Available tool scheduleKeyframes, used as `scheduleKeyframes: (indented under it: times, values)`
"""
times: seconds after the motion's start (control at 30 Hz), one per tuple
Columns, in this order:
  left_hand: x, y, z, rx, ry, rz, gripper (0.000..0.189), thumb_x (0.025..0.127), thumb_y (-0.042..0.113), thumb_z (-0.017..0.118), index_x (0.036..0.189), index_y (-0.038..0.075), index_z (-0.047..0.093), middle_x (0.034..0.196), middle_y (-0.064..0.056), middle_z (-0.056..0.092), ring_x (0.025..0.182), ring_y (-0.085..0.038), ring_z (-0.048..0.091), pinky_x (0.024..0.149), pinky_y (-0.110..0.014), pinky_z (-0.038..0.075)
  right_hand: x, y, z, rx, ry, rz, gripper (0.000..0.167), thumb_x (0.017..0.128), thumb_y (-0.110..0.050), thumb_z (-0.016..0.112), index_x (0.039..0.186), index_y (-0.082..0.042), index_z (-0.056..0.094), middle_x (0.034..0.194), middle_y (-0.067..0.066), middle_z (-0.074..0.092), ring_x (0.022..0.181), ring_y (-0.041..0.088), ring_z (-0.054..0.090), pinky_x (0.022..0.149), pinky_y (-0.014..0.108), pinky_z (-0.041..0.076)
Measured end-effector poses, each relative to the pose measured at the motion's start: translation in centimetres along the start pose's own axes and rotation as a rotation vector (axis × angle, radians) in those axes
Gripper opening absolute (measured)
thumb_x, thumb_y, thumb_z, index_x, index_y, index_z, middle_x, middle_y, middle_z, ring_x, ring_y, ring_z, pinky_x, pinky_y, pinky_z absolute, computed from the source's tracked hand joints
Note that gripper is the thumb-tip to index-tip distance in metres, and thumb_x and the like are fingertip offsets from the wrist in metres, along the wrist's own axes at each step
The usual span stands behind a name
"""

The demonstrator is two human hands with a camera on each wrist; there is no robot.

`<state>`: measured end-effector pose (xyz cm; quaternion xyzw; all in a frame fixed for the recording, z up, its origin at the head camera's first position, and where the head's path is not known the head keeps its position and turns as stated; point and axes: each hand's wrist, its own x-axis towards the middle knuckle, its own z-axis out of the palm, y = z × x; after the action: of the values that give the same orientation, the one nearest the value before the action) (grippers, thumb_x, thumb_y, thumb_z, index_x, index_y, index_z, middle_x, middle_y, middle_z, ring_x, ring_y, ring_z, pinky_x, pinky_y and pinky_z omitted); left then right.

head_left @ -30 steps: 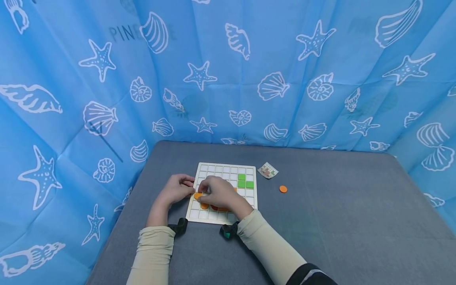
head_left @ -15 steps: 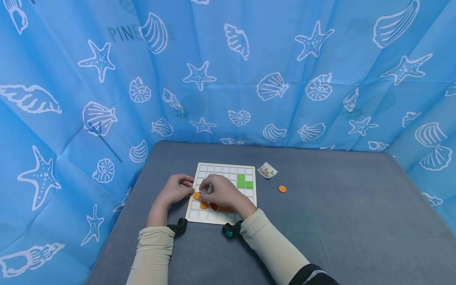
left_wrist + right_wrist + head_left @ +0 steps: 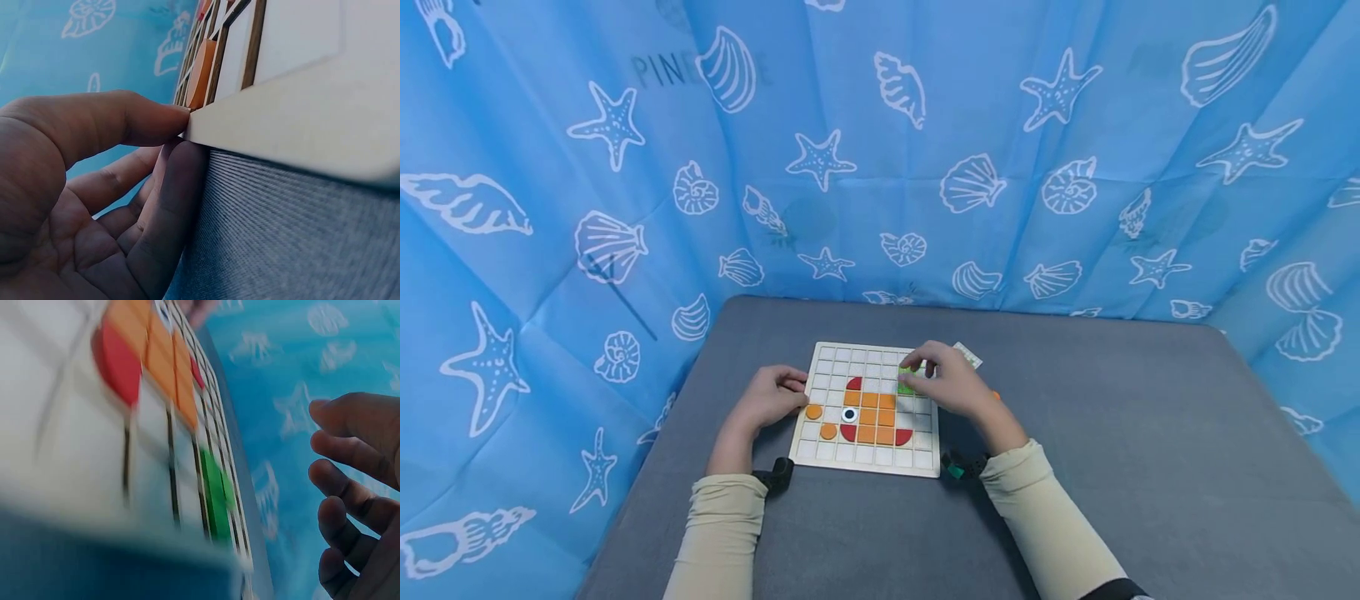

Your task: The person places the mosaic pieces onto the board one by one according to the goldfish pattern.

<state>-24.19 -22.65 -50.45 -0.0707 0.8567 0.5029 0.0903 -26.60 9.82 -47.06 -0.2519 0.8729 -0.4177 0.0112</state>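
My left hand (image 3: 767,397) pinches the left edge of a pale wooden grid board (image 3: 865,470), thumb (image 3: 156,122) at the upper edge and a finger below it. An orange disc (image 3: 814,412) lies just inside that edge, and another orange disc (image 3: 828,432) sits lower. Orange square tiles (image 3: 877,418) fill the middle, with red rounded pieces (image 3: 903,437) around them and an eye piece (image 3: 849,415). Over the right part of the board hovers my right hand (image 3: 951,382), fingers loosely bent and holding nothing. Green tiles (image 3: 215,494) show near it, partly covered in the head view.
A small patterned card (image 3: 967,354) lies past the board's right corner, partly behind my right hand. One loose orange disc (image 3: 996,395) shows just beyond my right forearm. The grey table (image 3: 1120,433) meets a blue shell-print curtain (image 3: 880,200).
My right hand has moved from the left side of the board to the green tiles on the right, uncovering the orange tiles and the eye piece. My left hand stays on the edge.
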Motion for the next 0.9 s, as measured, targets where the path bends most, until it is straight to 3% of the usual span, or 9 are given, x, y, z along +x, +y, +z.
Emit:
scheduleKeyframes:
  times: [0.17,0.37,0.57,0.9]
  values:
    - [0.0,0.0,0.0,0.005,0.0,-0.019,0.039,0.09,0.004,0.075,0.129,0.001,0.069,0.108,-0.014,0.067,0.091,-0.023,0.068,0.076,-0.032,0.063,-2.0,2.8,-3.0,-0.021,0.065,0.048,0.022,0.097,-0.019,0.079,0.114,-0.004,0.079,0.102,0.01,0.07,0.079,0.019,0.057,0.063,0.03,0.047]
    - [0.1,0.0,0.1,-0.004,-0.001,-0.029,0.04,0.09,0.005,0.076,0.129,0.002,0.07,0.108,-0.014,0.067,0.092,-0.024,0.068,0.076,-0.032,0.063,-4.1,5.4,-5.8,-0.032,0.07,0.144,0.028,0.096,-0.019,0.079,0.119,-0.003,0.077,0.112,0.017,0.07,0.083,0.022,0.058,0.062,0.03,0.05]
    - [0.0,-0.4,0.0,-0.011,-0.001,-0.021,0.039,0.09,0.004,0.075,0.129,0.001,0.07,0.108,-0.014,0.067,0.091,-0.023,0.068,0.076,-0.033,0.063,-5.1,7.6,-7.5,-0.085,0.001,0.185,0.042,0.092,-0.027,0.084,0.125,-0.002,0.074,0.117,0.018,0.068,0.093,0.024,0.059,0.07,0.032,0.05]
    - [-0.1,0.0,0.0,0.002,-0.002,-0.013,0.041,0.089,0.005,0.075,0.129,0.001,0.07,0.108,-0.014,0.069,0.09,-0.023,0.068,0.075,-0.032,0.063,-6.0,9.7,-8.0,-0.066,-0.105,0.235,0.047,0.085,-0.03,0.09,0.124,-0.007,0.076,0.116,0.012,0.068,0.097,0.02,0.057,0.08,0.03,0.048]
